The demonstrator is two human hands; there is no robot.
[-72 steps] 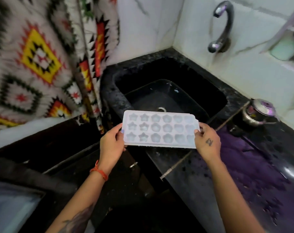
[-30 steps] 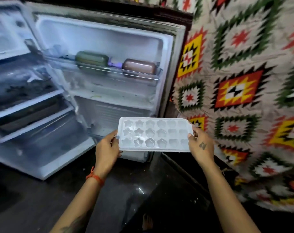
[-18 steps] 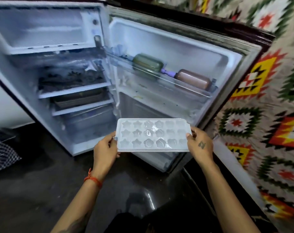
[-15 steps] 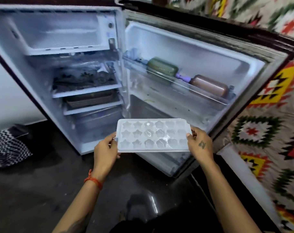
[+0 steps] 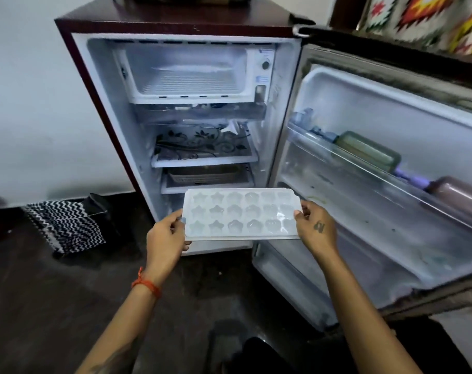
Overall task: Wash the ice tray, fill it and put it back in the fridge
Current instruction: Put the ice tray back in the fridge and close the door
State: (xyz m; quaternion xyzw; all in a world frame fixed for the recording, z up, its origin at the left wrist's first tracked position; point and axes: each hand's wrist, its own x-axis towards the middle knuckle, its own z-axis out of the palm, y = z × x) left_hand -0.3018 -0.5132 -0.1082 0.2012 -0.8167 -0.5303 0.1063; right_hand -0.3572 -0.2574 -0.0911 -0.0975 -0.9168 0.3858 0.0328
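A white ice tray (image 5: 240, 214) with star and flower shaped cells is held level in front of the open fridge (image 5: 175, 25). My left hand (image 5: 166, 238) grips its left end and my right hand (image 5: 314, 228) grips its right end. Water glints in some of the cells. The freezer box (image 5: 191, 74) at the top of the fridge stands open with nothing visible inside it.
The fridge door (image 5: 391, 171) is swung open to the right, with a green box (image 5: 367, 152) and a brown box (image 5: 458, 197) on its shelf. Inside are shelves and a basket (image 5: 205, 176). A zigzag mat (image 5: 65, 225) lies on the dark floor at left.
I have turned from the sink to the open fridge with the tray held level in both hands. In the last half second the fridge has come to face me squarely.
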